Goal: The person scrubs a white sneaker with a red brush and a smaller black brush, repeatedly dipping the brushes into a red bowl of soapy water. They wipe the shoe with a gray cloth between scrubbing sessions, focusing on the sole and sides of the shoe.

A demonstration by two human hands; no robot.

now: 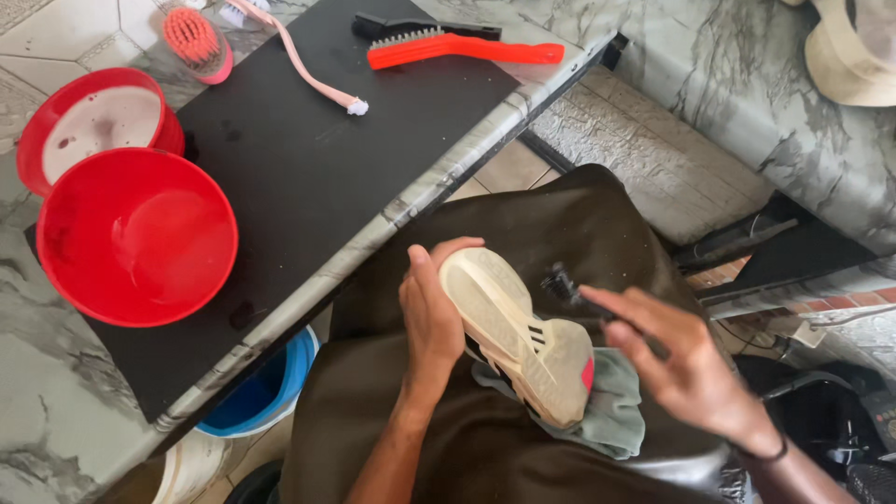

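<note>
Grey marble-look walls and ledges ring a low black surface (299, 177) with a marbled edge, set over tiled floor. On it, at the near end, a red bowl (137, 236) sits touching a second red bowl (93, 121) w/ a pale inside. Toward the far end lie a pink brush (196, 39) w/ orange bristles, a thin pink long-handled brush (303, 67), and a red-handled brush (464, 49) just beside a black one (420, 28). A blue bucket (266, 392) shows under the surface edge. A tan hat (854, 51) rests on the ledge at upper right.

Centre frame, a person sits w/ a dark brown apron (523, 233) across the lap. The left hand (431, 317) has its grip closed on a pale sneaker (518, 331), sole turned up, thumb at the toe end and fingers wrapped behind. The shoe lies over the lap, heel end showing a red patch and resting on a grey-green cloth (611, 406). The right hand (686, 359) grips a small black brush (563, 283), bristle head just beside the sneaker's sole edge; whether they touch is unclear, as the hand is blurred. A dark band sits on the right wrist.
</note>
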